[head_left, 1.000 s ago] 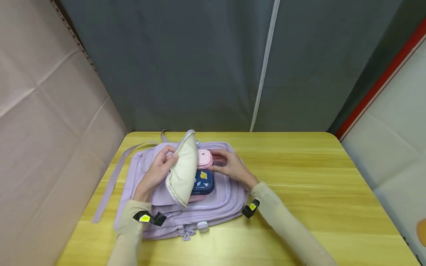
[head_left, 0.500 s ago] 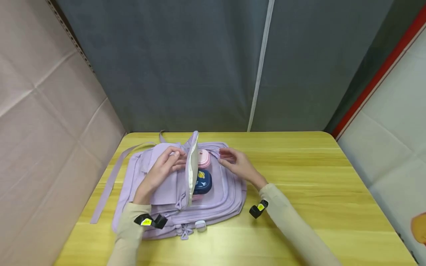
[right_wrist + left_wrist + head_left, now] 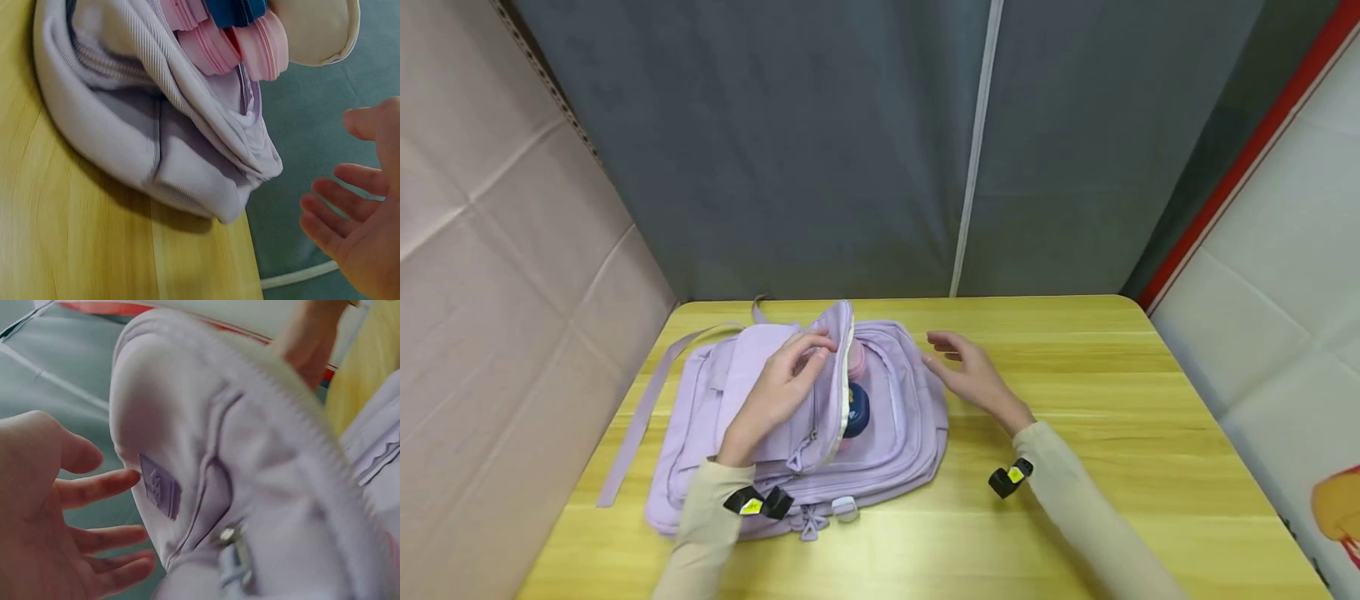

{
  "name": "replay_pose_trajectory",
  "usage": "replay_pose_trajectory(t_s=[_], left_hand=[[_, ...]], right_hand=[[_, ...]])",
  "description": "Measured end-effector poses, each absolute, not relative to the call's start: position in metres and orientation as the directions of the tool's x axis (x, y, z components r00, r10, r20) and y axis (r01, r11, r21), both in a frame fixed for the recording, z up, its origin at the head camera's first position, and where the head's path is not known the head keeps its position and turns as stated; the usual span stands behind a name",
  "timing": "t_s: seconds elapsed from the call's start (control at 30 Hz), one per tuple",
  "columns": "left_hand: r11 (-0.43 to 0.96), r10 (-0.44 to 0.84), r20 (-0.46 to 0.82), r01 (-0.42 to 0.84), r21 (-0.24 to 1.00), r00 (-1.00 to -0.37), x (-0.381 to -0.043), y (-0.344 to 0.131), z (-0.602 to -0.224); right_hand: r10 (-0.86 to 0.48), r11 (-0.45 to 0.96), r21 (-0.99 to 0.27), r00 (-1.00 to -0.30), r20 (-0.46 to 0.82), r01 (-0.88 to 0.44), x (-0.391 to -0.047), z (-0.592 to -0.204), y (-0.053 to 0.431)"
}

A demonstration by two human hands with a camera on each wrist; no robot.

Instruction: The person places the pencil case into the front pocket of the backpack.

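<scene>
A lilac backpack (image 3: 913,442) lies flat on the table, its front pocket's flap (image 3: 831,408) standing up with the outer side toward my left hand (image 3: 784,385). That hand's fingers are loosely extended, a fingertip right at the flap's label (image 3: 160,487) in the left wrist view. Behind the flap, a pink case (image 3: 857,361) and a navy blue case (image 3: 857,411) show partly; the rest is hidden. Stacked pink cases (image 3: 267,47) appear in the right wrist view. My right hand (image 3: 973,377) hovers right of the backpack, holding nothing, fingers spread and relaxed.
The wooden table (image 3: 1075,400) extends to the right, with a dark curtain (image 3: 775,167) behind it. A loose strap (image 3: 643,417) trails off the backpack's left side. Zipper pulls (image 3: 808,523) and a buckle (image 3: 845,508) lie along its near edge.
My left hand has let go of the flap's edge and moved behind it; the flap has swung rightward, covering more of the cases. My right hand has left the pink case and drawn away right.
</scene>
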State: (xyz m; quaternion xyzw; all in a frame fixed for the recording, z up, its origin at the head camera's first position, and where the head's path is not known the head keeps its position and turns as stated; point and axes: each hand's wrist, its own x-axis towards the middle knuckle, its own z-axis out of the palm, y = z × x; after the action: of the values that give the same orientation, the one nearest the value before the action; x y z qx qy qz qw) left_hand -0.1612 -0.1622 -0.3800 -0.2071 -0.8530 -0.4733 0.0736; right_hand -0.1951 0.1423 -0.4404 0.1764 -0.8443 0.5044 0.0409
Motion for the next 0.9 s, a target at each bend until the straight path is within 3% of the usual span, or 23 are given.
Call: replay_pose_trajectory(t_s=[0.3,0.7,0.9], left_hand=[[0.622,0.295,0.367,0.468,0.627,-0.882,-0.162,-0.144,-0.385],[0.788,0.363,0.249,0.438,0.433,-0.898,-0.156,-0.127,-0.393],[0.842,0.361,0.207,0.414,0.346,-0.909,-0.155,-0.111,-0.398]], right_hand=[[-0.217,0.557,-0.747,-0.932,0.291,-0.363,-0.187,-0.438,0.158],[-0.204,0.663,-0.664,-0.937,0.283,-0.344,-0.181,-0.431,0.158],[-0.232,0.729,-0.565,-0.916,0.327,-0.386,-0.177,-0.428,0.155]])
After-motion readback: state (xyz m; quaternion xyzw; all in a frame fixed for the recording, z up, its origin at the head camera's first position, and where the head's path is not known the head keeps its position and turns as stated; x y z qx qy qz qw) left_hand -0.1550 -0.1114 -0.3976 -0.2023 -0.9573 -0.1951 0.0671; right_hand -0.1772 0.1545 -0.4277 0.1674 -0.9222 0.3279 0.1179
